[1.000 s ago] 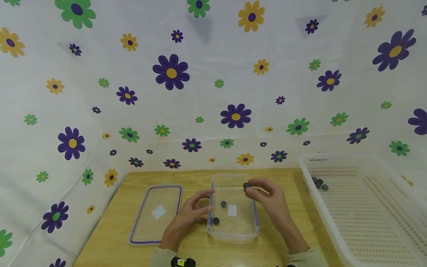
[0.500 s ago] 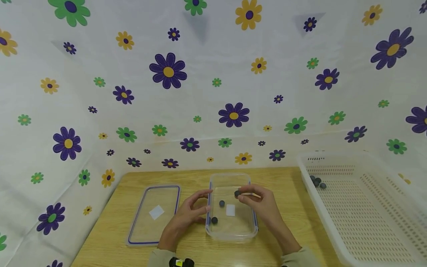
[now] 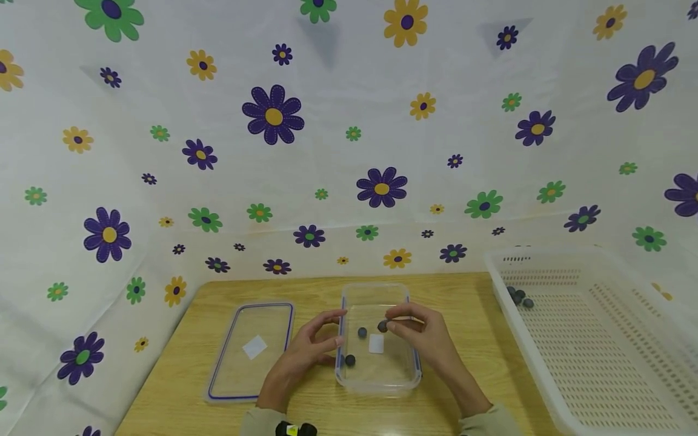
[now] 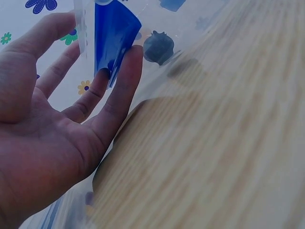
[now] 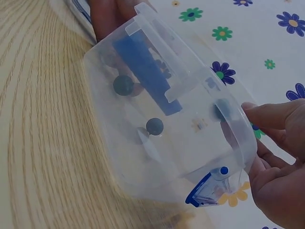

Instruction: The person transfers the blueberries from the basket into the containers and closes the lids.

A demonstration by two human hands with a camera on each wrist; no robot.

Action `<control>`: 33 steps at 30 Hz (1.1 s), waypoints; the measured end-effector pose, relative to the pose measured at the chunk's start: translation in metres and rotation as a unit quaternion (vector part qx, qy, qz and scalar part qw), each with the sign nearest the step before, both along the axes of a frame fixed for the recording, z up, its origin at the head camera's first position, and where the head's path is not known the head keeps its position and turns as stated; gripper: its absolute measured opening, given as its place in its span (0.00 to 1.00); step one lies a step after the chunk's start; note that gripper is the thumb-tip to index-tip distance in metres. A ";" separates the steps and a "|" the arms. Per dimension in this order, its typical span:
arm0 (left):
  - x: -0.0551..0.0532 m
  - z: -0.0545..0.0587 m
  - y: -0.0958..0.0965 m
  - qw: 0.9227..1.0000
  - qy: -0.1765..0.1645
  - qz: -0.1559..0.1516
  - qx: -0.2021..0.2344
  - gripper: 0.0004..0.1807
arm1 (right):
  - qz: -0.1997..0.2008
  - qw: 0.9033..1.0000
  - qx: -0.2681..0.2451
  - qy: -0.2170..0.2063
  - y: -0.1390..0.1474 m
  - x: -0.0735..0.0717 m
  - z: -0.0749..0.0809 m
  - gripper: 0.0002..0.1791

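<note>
In the head view, my left hand (image 3: 305, 348) holds the left side of a clear plastic food container (image 3: 376, 375). The left wrist view shows its curved fingers (image 4: 128, 71) at the container's blue-edged latch (image 4: 112, 38). My right hand (image 3: 431, 333) reaches over the container's right rim, a dark blueberry (image 3: 383, 326) pinched at the thumb and index fingertips. Seen through the wall in the right wrist view, that berry is blurred. On the container floor lie two more berries, one blueberry (image 3: 362, 332) near the middle and another blueberry (image 3: 350, 360) by the left wall.
A clear lid (image 3: 223, 369) with a blue seal lies left of the container on the wooden table (image 3: 163, 387). At the right stands a large white perforated basket (image 3: 545, 387) with several blueberries (image 3: 518, 295) in its far left corner. A flowered white sheet (image 3: 327, 151) hangs behind.
My right hand has moved left and down, from the container's right rim to over its inside, bringing the blueberry lower. The left hand stays at the container's left side.
</note>
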State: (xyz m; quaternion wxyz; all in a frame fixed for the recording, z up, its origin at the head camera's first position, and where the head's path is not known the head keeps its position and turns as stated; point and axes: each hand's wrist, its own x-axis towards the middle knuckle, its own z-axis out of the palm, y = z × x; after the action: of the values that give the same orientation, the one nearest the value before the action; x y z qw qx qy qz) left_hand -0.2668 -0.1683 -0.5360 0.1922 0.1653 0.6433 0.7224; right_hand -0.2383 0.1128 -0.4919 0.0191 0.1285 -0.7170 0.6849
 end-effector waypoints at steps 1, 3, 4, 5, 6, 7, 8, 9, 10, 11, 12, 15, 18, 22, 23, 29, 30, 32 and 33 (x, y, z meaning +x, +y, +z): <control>0.000 0.000 0.000 1.000 0.000 0.001 -0.002 0.35 | -0.001 1.000 0.000 0.001 0.000 0.000 0.000 0.12; 0.000 0.000 0.000 1.000 0.000 0.002 -0.005 0.35 | 0.000 1.000 -0.002 0.002 -0.001 0.000 0.000 0.12; 0.001 0.000 -0.001 1.000 0.000 0.002 -0.005 0.35 | 0.000 1.000 -0.002 0.002 -0.001 0.000 0.000 0.12; 0.001 0.000 -0.001 1.000 -0.001 0.001 -0.004 0.35 | 0.001 1.000 -0.004 0.000 -0.001 0.000 0.000 0.12; 0.001 0.000 -0.001 1.000 -0.001 0.002 -0.003 0.35 | 0.001 1.000 -0.003 0.001 -0.002 0.001 0.000 0.12; 0.001 0.000 -0.001 1.000 -0.002 0.001 -0.001 0.35 | 0.000 1.000 -0.001 0.002 -0.002 0.001 0.000 0.11; 0.001 0.000 -0.002 1.000 -0.001 0.000 0.000 0.35 | 0.000 1.000 0.001 0.002 -0.002 0.001 0.000 0.11; 0.001 0.000 -0.002 1.000 0.000 0.000 0.000 0.35 | -0.001 1.000 0.002 0.003 -0.003 0.000 0.001 0.11; 0.001 0.000 -0.002 1.000 0.001 0.000 0.001 0.35 | -0.002 1.000 0.004 0.003 -0.003 0.000 0.001 0.11; 0.001 0.000 -0.003 1.000 0.003 0.000 0.001 0.35 | -0.001 1.000 0.004 0.003 -0.003 0.000 0.001 0.12; 0.001 0.000 -0.003 1.000 0.005 0.000 0.000 0.35 | 0.000 1.000 0.005 0.004 -0.003 0.000 0.002 0.12; 0.001 0.001 -0.002 1.000 0.009 0.000 0.000 0.34 | 0.005 1.000 0.009 0.006 -0.001 0.001 0.004 0.13; 0.000 0.000 -0.001 1.000 0.010 -0.001 0.001 0.34 | 0.014 1.000 0.016 0.021 0.003 0.004 0.010 0.13; 0.000 -0.001 0.001 1.000 0.011 -0.001 0.002 0.34 | 0.019 0.998 0.024 0.059 0.008 0.009 0.024 0.13; 0.000 -0.001 0.002 1.000 0.009 0.000 0.002 0.34 | 0.018 0.997 0.028 0.068 0.009 0.010 0.029 0.12; 0.000 -0.001 0.002 1.000 0.000 -0.002 0.001 0.35 | 0.001 0.994 0.049 0.095 0.022 0.021 0.062 0.12; 0.001 -0.001 0.001 1.000 0.000 -0.003 0.001 0.35 | -0.002 0.993 0.052 0.102 0.025 0.023 0.068 0.12; 0.001 0.000 0.000 1.000 0.002 -0.002 0.001 0.34 | -0.012 0.991 0.054 0.119 0.031 0.026 0.082 0.12; 0.001 0.000 0.000 1.000 0.002 -0.002 0.002 0.34 | -0.020 0.990 0.054 0.129 0.034 0.028 0.088 0.13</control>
State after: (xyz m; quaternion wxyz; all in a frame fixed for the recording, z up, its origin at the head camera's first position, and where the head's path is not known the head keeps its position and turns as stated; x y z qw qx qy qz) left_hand -0.2663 -0.1688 -0.5363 0.1918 0.1682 0.6422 0.7228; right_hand -0.2101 0.1473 -0.4038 0.1180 0.2026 -0.7471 0.6220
